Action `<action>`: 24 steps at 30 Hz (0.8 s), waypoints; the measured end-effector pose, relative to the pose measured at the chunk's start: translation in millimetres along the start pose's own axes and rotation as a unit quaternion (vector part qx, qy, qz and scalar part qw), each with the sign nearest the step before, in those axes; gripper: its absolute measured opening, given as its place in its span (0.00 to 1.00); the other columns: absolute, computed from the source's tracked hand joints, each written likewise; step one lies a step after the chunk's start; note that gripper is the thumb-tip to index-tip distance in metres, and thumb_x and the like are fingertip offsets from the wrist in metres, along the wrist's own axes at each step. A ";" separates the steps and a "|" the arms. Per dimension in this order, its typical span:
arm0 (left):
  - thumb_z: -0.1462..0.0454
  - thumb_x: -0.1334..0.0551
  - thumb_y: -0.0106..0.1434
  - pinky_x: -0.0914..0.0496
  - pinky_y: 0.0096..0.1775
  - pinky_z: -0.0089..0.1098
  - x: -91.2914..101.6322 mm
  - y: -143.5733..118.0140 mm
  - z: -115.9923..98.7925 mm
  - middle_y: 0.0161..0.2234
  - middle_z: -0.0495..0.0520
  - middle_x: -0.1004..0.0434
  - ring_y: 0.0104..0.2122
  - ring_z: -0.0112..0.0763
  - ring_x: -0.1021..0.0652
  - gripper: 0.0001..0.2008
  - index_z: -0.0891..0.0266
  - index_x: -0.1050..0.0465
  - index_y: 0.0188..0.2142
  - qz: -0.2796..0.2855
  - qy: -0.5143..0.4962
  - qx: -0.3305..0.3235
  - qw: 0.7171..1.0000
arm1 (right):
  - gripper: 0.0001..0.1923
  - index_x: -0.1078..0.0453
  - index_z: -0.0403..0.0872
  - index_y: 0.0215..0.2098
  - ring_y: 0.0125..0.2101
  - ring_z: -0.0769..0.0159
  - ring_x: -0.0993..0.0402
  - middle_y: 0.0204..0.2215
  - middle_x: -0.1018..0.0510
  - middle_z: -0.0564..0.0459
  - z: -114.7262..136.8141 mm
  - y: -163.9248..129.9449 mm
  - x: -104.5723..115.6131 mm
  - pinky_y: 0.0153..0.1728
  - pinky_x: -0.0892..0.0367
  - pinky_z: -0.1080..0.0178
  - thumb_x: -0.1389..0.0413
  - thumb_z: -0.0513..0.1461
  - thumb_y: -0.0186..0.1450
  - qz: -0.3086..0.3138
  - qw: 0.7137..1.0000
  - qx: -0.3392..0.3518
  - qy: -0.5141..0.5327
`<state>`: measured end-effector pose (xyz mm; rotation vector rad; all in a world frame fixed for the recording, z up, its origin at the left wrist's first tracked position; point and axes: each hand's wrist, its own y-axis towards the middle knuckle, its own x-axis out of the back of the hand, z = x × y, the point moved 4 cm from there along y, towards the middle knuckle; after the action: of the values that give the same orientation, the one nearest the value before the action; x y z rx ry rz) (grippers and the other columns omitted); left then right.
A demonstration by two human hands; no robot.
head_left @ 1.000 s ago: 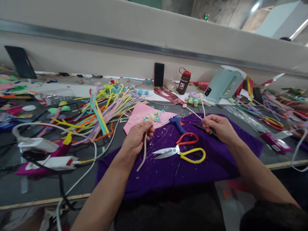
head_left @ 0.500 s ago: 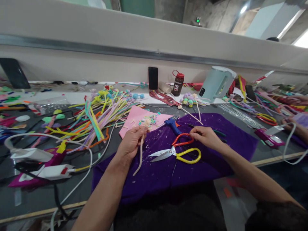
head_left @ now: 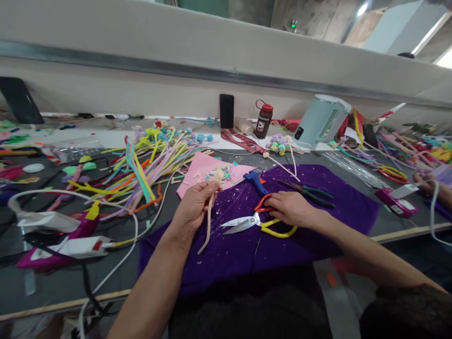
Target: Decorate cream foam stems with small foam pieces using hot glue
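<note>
1. The left hand [head_left: 196, 202] is closed. Its thumb and fingers pinch a cream stem [head_left: 209, 223].
2. The stem hangs down from the fingers over the purple cloth [head_left: 226, 263], and its low end bends to the left. A pale puff [head_left: 219, 175] shows just above the fingertips.
3. The right hand [head_left: 293, 207] is at the scissors [head_left: 253, 220]. Its fingers are bent and touch the red handle. I cannot tell if they grip it.
4. The scissors lie on the cloth with their tips to the left, toward the stem. The blades are a little bit apart. The yellow handle shows just below the right hand.
5. A blue glue gun [head_left: 256, 181] is near the red handle, on the far side of it.
6. Dark green pliers [head_left: 314, 194] lie on the cloth, just past the right hand.
7. A pink sheet [head_left: 192, 173] is behind the left hand. Small bits [head_left: 226, 172] in many colors lie on it.
8. To the left, a big bunch [head_left: 158, 165] of bright stems lies on the dark worktop [head_left: 122, 256].
9. At the back stand a phone [head_left: 226, 111], a bottle [head_left: 264, 121] with a red cap, and a pale blue kettle [head_left: 321, 121].
</note>
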<state>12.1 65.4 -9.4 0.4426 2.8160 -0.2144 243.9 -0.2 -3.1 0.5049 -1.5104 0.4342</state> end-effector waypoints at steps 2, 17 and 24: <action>0.60 0.35 0.49 0.54 0.13 0.20 0.0 -0.2 -0.1 0.15 0.44 0.40 0.12 0.15 0.44 0.11 0.67 0.30 0.25 -0.003 -0.006 0.002 1.000 | 0.10 0.33 0.45 0.41 0.35 0.64 0.31 0.35 0.26 0.49 3.3 2.7 -3.7 0.36 0.39 0.64 0.50 0.38 0.61 0.022 1.000 0.000 -0.020; 0.62 0.37 0.50 0.48 0.14 0.18 20.4 -15.7 -37.1 0.19 0.48 0.36 0.15 0.15 0.40 0.08 0.66 0.29 0.24 -0.042 -0.129 -0.081 0.987 | 0.11 0.32 0.45 0.39 0.37 0.61 0.31 0.34 0.25 0.47 15.1 32.4 20.7 0.36 0.40 0.63 0.55 0.37 0.65 -0.075 0.996 -0.017 -0.046; 0.61 0.35 0.48 0.47 0.15 0.18 17.1 -17.2 -39.2 0.20 0.47 0.35 0.16 0.15 0.39 0.09 0.67 0.29 0.25 -0.036 -0.143 -0.100 0.984 | 0.10 0.33 0.42 0.38 0.35 0.62 0.30 0.33 0.25 0.47 70.1 89.6 0.3 0.31 0.39 0.64 0.55 0.36 0.64 -0.054 0.997 0.041 -0.026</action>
<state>-18.9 61.4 24.4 0.2428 2.5399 -0.0078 135.5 34.0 0.8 0.6639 -1.5109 0.4034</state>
